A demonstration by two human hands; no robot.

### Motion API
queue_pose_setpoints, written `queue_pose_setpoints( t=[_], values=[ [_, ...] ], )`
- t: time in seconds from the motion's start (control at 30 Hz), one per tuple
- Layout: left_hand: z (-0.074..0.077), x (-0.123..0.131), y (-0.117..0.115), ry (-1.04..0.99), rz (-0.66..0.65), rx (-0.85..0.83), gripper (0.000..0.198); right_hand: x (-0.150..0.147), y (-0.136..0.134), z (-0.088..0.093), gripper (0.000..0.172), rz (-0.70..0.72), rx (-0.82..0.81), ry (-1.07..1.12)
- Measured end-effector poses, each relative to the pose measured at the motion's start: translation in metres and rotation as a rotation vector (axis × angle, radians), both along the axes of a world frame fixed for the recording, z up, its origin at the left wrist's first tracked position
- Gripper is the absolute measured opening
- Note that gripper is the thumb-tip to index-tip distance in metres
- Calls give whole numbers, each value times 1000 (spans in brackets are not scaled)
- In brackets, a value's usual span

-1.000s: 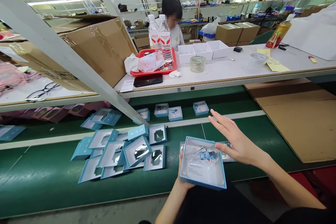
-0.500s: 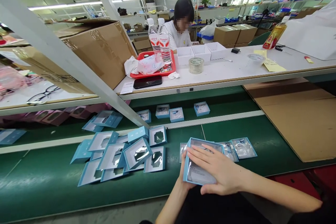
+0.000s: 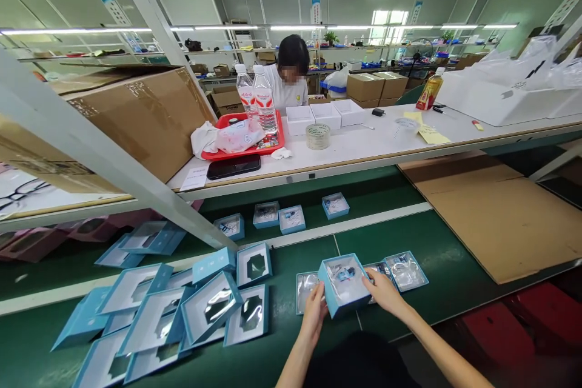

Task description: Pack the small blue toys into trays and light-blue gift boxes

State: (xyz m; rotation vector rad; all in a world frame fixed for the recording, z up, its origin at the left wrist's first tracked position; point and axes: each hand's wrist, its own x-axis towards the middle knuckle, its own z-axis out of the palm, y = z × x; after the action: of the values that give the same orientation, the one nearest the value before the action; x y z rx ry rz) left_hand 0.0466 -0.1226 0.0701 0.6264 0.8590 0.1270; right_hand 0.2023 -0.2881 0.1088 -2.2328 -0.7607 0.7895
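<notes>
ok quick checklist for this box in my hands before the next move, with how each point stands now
1. Left hand on the blue box: ok, it grips the left side.
2. Right hand on it too: ok, at the right edge.
3. Something inside: ok, a small blue item shows.
4. Contents complete: cannot tell, the details are too small.
5. Cover on: not ok, the box is open; window lids lie piled to the left.
6. Not touching the boxes behind: cannot tell, it overlaps them in this view.
</notes>
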Motion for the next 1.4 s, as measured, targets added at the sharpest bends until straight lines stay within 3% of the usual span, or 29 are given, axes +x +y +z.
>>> queue_pose_setpoints(
  t=[0.13, 0.2, 0.27, 0.37, 0.47, 0.57, 0.67, 0.77, 0.83, 0.9, 0.97, 1.07, 1.13, 1.27, 1.4],
  values=[
    [-26, 5, 15, 99, -188, 465, 56, 52, -2, -40, 35, -87, -178, -65],
    [-35, 4, 23, 181, -323, 730, 52, 90, -6, -50, 38, -155, -274, -149],
    [-43, 1, 26, 321, -488, 882, 53, 130, -13, -55, 44, -215, -403, -214],
    [-53, -4, 13, 455, -735, 896, 67, 181, -29, -59, 50, -230, -553, -215],
    [-60, -3, -9, 514, -848, 901, 76, 208, -48, -68, 50, -175, -595, -182],
    [-66, 0, -27, 567, -841, 868, 82, 212, -66, -87, 59, -66, -629, -171],
    [-71, 0, -35, 487, -793, 801, 84, 202, -88, -112, 55, 45, -610, -207],
    [-74, 0, -28, 398, -800, 751, 78, 196, -109, -132, 52, 73, -571, -254],
    [-72, 7, -10, 391, -812, 748, 63, 200, -111, -138, 51, 0, -601, -322],
    [-69, 25, 21, 406, -754, 812, 49, 211, -96, -138, 51, -80, -600, -417],
    [-64, 54, 63, 435, -638, 958, 44, 224, -58, -130, 52, -58, -511, -471],
    [-62, 112, 126, 513, -551, 1232, 49, 240, 26, -115, 51, 146, -342, -467],
    [-67, 150, 158, 626, -602, 1362, 57, 245, 86, -111, 52, 289, -268, -489],
    [-90, 198, 185, 823, -845, 1407, 62, 249, 173, -123, 52, 479, -290, -455],
    [-105, 213, 190, 767, -964, 1412, 49, 252, 200, -136, 44, 518, -332, -394]
  ],
)
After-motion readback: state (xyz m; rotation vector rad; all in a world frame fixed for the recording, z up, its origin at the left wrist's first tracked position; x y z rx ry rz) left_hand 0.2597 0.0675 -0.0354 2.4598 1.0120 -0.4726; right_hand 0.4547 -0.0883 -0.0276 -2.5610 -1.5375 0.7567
